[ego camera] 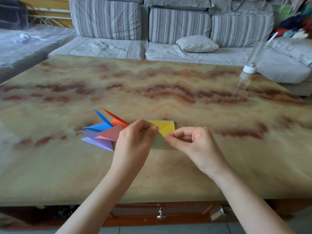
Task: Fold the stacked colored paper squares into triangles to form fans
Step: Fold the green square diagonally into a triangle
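Both hands pinch the yellow paper [166,128] just above the table [168,166]: left hand [135,139] on its left edge, right hand [189,141] on its lower corner. Folded triangles [103,132] fan out left of the yellow paper.

Left forearm [108,191] and right forearm [244,196]: recorded bare along the whole visible length, slim in shape. Left hand [135,139] and right hand [194,146]: recorded bare, with slender fingers. Wrists are listed uncovered and narrow.
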Demonstrator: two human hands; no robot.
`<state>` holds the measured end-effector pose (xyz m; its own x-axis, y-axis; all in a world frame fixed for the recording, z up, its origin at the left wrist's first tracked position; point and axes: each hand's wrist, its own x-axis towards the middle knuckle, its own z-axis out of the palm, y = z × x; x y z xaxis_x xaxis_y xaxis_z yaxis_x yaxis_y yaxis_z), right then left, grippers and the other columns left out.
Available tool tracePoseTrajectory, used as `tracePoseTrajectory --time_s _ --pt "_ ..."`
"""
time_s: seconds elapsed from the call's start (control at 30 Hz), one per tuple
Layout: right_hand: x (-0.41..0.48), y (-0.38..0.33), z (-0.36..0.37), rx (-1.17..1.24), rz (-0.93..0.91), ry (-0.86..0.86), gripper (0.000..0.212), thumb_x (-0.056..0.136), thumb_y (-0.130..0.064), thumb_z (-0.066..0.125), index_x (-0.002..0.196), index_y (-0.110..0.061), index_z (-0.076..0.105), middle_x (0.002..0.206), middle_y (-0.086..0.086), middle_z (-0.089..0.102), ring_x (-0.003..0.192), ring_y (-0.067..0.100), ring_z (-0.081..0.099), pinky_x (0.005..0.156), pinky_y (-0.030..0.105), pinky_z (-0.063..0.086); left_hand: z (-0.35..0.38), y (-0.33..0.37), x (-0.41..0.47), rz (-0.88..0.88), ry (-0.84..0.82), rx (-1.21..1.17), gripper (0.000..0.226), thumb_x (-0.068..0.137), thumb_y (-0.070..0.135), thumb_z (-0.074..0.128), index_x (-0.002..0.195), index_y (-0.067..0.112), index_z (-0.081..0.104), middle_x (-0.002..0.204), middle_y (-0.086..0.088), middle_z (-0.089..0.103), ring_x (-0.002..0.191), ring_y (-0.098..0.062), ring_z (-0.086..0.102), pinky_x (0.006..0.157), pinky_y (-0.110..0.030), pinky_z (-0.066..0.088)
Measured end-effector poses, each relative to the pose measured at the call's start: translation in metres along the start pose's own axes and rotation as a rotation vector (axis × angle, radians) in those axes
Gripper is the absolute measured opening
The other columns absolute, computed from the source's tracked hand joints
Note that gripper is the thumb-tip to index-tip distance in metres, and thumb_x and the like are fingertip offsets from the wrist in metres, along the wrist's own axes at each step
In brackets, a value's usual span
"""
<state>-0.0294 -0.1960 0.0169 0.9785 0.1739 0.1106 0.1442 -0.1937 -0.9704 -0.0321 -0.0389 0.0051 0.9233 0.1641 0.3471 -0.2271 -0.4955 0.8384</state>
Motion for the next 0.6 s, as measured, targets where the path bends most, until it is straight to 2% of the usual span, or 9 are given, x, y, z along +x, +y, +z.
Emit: tracePoseTrajectory --time_s 0.2,0.33,0.5,0.6 --pt "0.002 0.003 -0.005 0.0 0.065 -0.084 0.006 0.084 -0.009 0.069 0.079 -0.008 0.073 0.071 0.003 0.074 0.073 0.016 0.072 0.07 0.017 0.048 0.002 -0.001 0.0 -0.027 0.017 0.001 0.015 0.088 0.022 0.063 0.074 0.018 0.062 0.065 0.008 0.063 0.063 -0.005 0.054 0.061 -0.023 0.04" --pt "0.0 -0.001 -0.009 0.062 0.069 -0.092 0.007 0.084 -0.006 0.067 0.079 -0.003 0.071 0.075 0.009 0.075 0.072 0.013 0.071 0.068 0.013 0.048 -0.004 0.0 0.009 -0.024 0.059 0.005 0.014 0.089 0.022 0.061 0.076 0.018 0.062 0.062 0.011 0.06 0.06 0.003 0.053 0.056 -0.014 0.037" --pt "0.0 -0.002 -0.009 0.036 0.071 -0.129 0.008 0.086 -0.007 0.066 0.082 -0.001 0.071 0.078 0.01 0.075 0.074 0.015 0.071 0.069 0.014 0.049 -0.002 -0.004 0.008 -0.045 0.052 -0.01 0.014 0.089 0.022 0.061 0.076 0.017 0.063 0.06 0.011 0.058 0.057 0.0 0.051 0.055 -0.017 0.037" --pt "-0.001 0.0 -0.014 -0.04 0.07 -0.123 0.009 0.084 -0.007 0.068 0.077 -0.006 0.073 0.077 0.007 0.075 0.075 0.018 0.072 0.076 0.022 0.053 -0.014 -0.006 0.017 -0.047 0.138 -0.035 0.013 0.091 0.02 0.059 0.079 0.015 0.064 0.068 0.009 0.062 0.062 -0.002 0.053 0.057 -0.015 0.04"
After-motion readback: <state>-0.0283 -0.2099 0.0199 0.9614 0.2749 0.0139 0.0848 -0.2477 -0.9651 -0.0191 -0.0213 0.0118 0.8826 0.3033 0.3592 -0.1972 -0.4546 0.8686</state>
